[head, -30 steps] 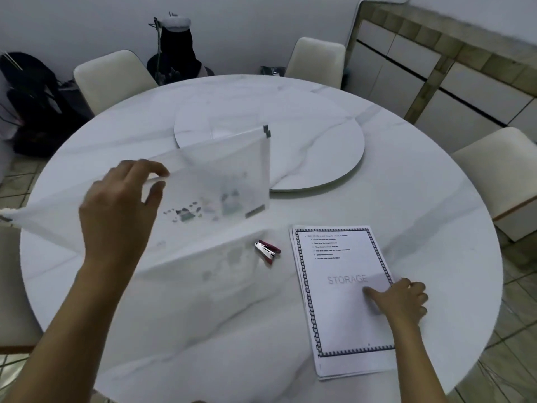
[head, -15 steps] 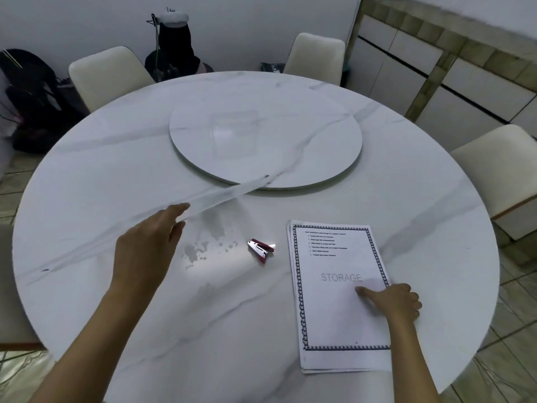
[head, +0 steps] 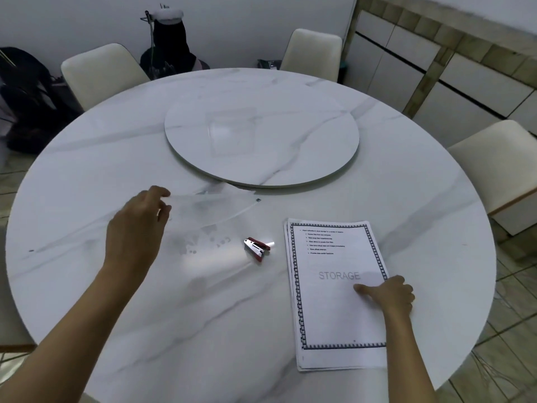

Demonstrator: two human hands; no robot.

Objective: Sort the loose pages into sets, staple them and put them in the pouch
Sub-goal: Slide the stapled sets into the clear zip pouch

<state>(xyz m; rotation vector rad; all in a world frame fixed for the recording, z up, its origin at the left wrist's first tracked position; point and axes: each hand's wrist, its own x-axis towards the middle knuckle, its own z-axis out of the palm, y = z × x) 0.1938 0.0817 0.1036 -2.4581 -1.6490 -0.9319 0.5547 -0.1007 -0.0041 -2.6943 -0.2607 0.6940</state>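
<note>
Your left hand pinches the translucent pouch edge over the marble table; your right hand, loosely curled, presses the page stack, gripping nothing.

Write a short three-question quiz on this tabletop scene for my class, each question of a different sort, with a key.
1. True or false: the small red and silver stapler lies on top of the stack of white printed pages.
2. Which hand rests on the stack of pages? A) left hand B) right hand C) neither
3. Fill in: the large grey word printed on the top page is ____.

Key
1. False: it lies on the white marble round table, to the left of the pages.
2. B: the right hand presses the top page; the left hand holds the translucent plastic pouch.
3. STORAGE.
</note>
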